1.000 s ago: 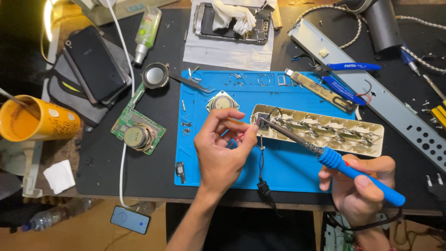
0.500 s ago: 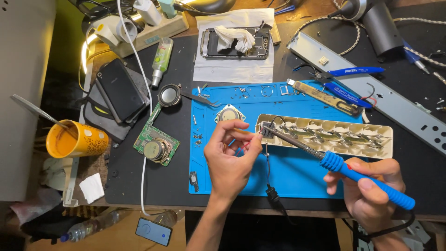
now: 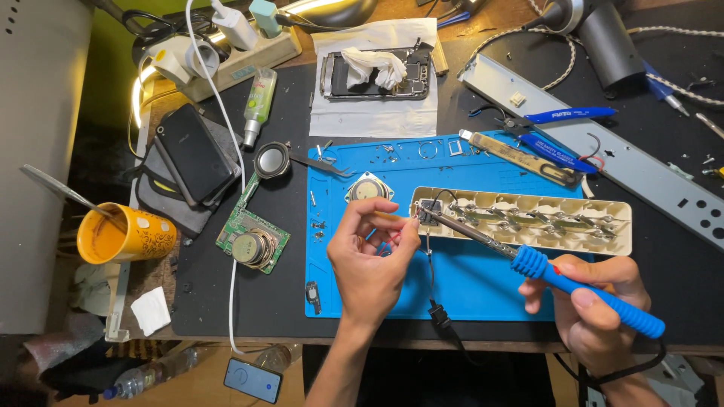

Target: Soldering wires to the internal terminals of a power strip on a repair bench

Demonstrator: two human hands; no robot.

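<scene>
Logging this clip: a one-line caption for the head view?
Right hand touches blue soldering iron to opened power strip; left hand pinches wire there.

Blue-handled soldering iron (image 3: 528, 260), tip at left end of cream opened power strip (image 3: 520, 218) on blue mat.

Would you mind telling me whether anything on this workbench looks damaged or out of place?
Yes: the opened phone at the top lies stripped of its cover, with a crumpled white tissue stuffed inside. Small screws lie scattered loose on the blue mat. The yellow mug sits at the table's left edge.
</scene>
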